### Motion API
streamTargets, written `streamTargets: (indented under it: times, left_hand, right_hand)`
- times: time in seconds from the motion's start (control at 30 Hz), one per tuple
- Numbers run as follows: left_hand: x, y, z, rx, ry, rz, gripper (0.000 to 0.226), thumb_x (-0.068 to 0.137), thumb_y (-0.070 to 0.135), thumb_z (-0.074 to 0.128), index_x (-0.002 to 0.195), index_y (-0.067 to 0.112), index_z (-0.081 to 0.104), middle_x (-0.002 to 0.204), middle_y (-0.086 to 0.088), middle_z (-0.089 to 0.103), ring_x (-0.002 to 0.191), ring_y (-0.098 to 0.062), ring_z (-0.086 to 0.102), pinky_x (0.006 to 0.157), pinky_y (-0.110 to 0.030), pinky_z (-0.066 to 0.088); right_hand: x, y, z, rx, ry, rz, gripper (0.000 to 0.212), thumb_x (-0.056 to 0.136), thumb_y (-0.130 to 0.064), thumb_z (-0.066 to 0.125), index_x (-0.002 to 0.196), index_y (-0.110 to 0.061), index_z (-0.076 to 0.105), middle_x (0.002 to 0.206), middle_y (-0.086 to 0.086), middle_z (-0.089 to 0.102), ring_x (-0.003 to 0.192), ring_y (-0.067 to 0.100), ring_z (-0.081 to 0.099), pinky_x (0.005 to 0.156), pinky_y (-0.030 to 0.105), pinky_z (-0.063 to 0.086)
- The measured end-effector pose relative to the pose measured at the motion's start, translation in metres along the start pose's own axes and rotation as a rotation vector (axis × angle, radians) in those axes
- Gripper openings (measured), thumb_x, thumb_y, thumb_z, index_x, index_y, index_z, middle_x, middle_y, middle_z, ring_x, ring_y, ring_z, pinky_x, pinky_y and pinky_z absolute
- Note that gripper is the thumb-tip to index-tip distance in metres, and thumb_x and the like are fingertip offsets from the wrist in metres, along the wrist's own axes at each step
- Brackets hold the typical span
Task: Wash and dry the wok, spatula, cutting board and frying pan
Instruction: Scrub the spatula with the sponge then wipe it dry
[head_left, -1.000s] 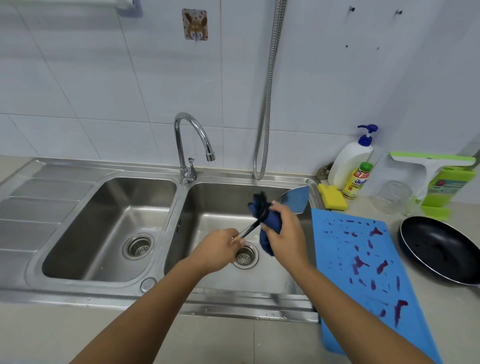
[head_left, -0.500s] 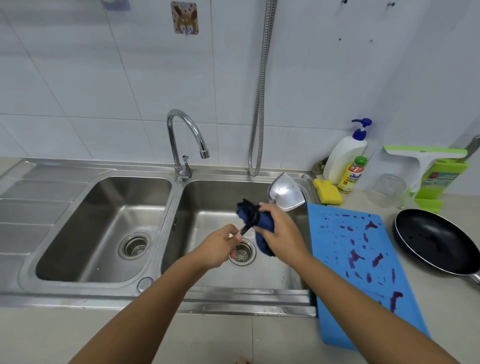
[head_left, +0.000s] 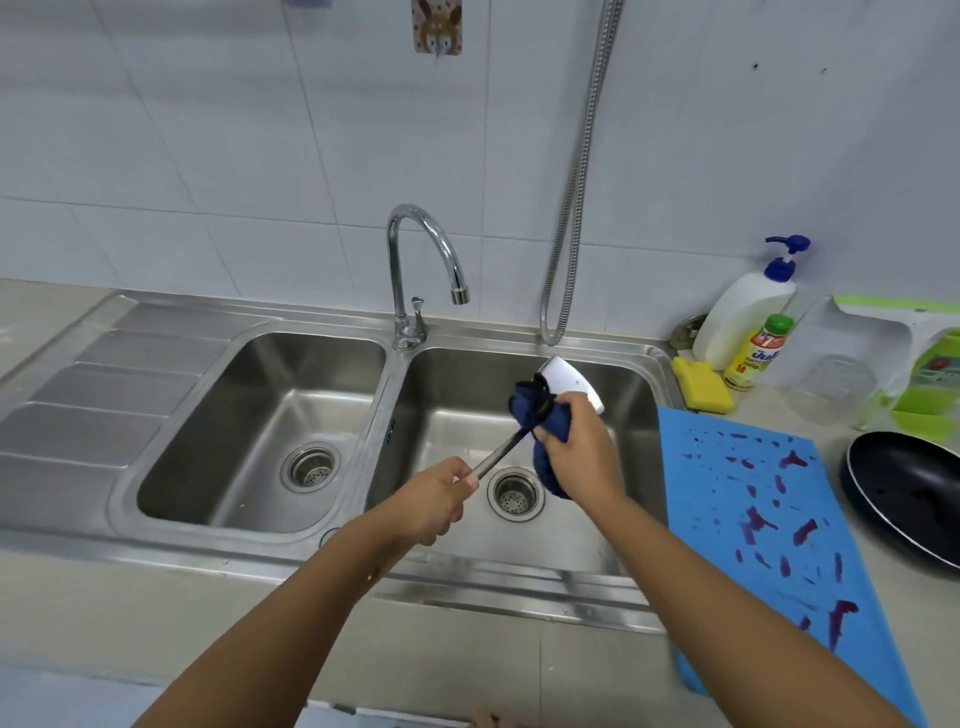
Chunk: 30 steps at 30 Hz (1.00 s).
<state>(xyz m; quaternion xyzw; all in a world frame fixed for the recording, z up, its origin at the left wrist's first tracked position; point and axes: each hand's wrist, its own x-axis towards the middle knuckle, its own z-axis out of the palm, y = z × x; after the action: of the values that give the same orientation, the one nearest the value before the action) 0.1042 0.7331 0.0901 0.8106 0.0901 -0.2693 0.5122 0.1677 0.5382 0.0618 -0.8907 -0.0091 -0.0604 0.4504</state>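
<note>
The left grip (head_left: 431, 501) is curled tight round the lower end of the spatula (head_left: 571, 382), fingers wrapped about its thin handle. The spatula slants up and away over the right basin of the sink (head_left: 631, 387), with its metal blade near the basin's back wall. The right grip (head_left: 576, 447) is closed on a dark blue cloth (head_left: 524, 402), which is bunched round the handle just below the blade. A fold of the cloth hangs under the hand, above the drain. To the right of the sink, on the table (head_left: 893, 618), lies a blue cutting board (head_left: 753, 525) spotted with purple stains. Just beside the board sits a black frying pan (head_left: 904, 491). A yellow sponge (head_left: 701, 384) rests near the sink's far right corner.
</note>
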Motion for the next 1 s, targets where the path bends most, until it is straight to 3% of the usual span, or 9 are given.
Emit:
streamTargets:
  times: [0.1,0.2,0.3,0.37,0.43,0.5,0.7,0.83,1.0]
  left_hand:
    - [0.003,-0.003,-0.009,0.062,-0.005,-0.013,0.025,0.103,0.037,0.038,0.108,0.016,0.050,0.070,-0.004,0.042,0.053,-0.011,0.030,0.044,-0.022,0.027]
    - [0.007,-0.010,-0.024,0.316,0.001,0.041,0.023,0.103,0.037,0.037,0.107,0.018,0.049,0.080,-0.003,0.054,0.066,-0.013,0.046,0.061,-0.027,0.040]
    - [0.005,-0.018,-0.039,0.444,0.038,0.066,0.029,0.104,0.035,0.035,0.113,0.013,0.051,0.098,-0.007,0.061,0.079,-0.016,0.053,0.069,-0.029,0.043]
    - [0.005,-0.025,-0.044,0.390,0.028,0.071,0.031,0.103,0.035,0.036,0.115,0.012,0.053,0.093,-0.006,0.060,0.074,-0.016,0.051,0.064,-0.029,0.042]
    - [0.003,-0.031,-0.048,0.349,-0.003,0.064,0.029,0.103,0.034,0.038,0.111,0.013,0.056,0.082,-0.003,0.056,0.066,-0.015,0.048,0.056,-0.025,0.040]
    - [0.006,-0.041,-0.056,0.470,-0.018,0.131,0.029,0.103,0.035,0.037,0.102,0.014,0.057,0.084,-0.003,0.057,0.072,-0.017,0.053,0.062,-0.027,0.042]
    - [0.008,-0.062,-0.075,0.579,-0.020,0.213,0.029,0.103,0.036,0.034,0.092,0.017,0.053,0.078,0.004,0.053,0.072,-0.013,0.051,0.063,-0.028,0.038]
    - [0.006,-0.070,-0.086,0.601,-0.052,0.227,0.030,0.104,0.033,0.032,0.098,0.014,0.054,0.081,0.000,0.056,0.068,-0.012,0.049,0.057,-0.024,0.037]
    - [0.010,-0.073,-0.094,0.546,-0.066,0.275,0.027,0.103,0.035,0.033,0.093,0.018,0.052,0.083,-0.001,0.058,0.074,-0.017,0.054,0.070,-0.031,0.045]
  right_hand:
    - [-0.006,-0.005,0.009,-0.115,-0.080,-0.106,0.050,0.082,-0.006,0.063,0.125,-0.030,0.052,0.122,-0.002,0.057,0.107,0.017,0.056,0.086,0.028,0.046]
    - [-0.014,-0.004,0.019,-0.097,-0.149,-0.114,0.057,0.085,-0.005,0.061,0.136,-0.030,0.050,0.135,-0.002,0.048,0.118,0.016,0.049,0.094,0.024,0.038]
    - [-0.007,0.002,0.015,-0.065,0.180,0.005,0.048,0.087,-0.006,0.064,0.132,-0.021,0.055,0.132,0.002,0.051,0.116,0.019,0.051,0.092,0.022,0.035]
    - [-0.007,0.008,0.015,-0.159,0.244,0.027,0.048,0.085,-0.008,0.066,0.131,-0.021,0.056,0.130,0.003,0.054,0.113,0.022,0.052,0.091,0.026,0.041]
    - [-0.012,0.014,0.026,-0.378,0.015,-0.092,0.053,0.078,-0.007,0.064,0.127,-0.024,0.058,0.123,0.002,0.061,0.109,0.027,0.057,0.089,0.035,0.047]
    - [-0.020,0.020,0.037,-0.564,-0.198,-0.133,0.051,0.074,-0.009,0.062,0.122,-0.026,0.058,0.116,0.000,0.064,0.102,0.028,0.058,0.082,0.038,0.049]
    - [-0.022,0.006,0.064,-0.197,0.242,0.219,0.018,0.078,-0.011,0.058,0.086,-0.027,0.057,0.077,-0.005,0.061,0.073,0.022,0.061,0.060,0.039,0.053]
    - [-0.027,-0.010,0.091,-0.375,0.033,0.026,0.021,0.077,-0.017,0.058,0.093,-0.028,0.064,0.085,-0.004,0.065,0.080,0.024,0.061,0.066,0.036,0.052]
    - [-0.005,-0.019,0.085,-0.136,0.384,0.271,0.018,0.078,-0.018,0.062,0.094,-0.027,0.062,0.090,-0.005,0.064,0.081,0.018,0.061,0.069,0.037,0.055]
